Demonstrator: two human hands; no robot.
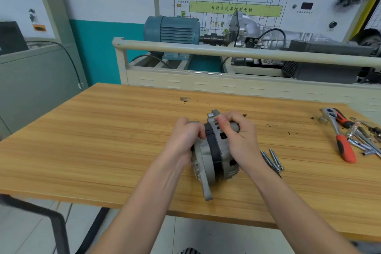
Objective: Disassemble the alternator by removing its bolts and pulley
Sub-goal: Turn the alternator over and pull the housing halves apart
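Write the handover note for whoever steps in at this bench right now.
Left hand grips the rear half of the alternator; right hand grips the front half, fingers curled over the housing. The alternator rests on the wooden table.
Done: long bolts are out, lying right of it.
Left: split the housing; pulley status hidden by the right hand.
Ratchet and other tools lie at the table's far right.

A single head-worn wide-angle view looks forward and down, close over the bench [103,130]. The wall diagram board [231,2] fills the frame's upper right.
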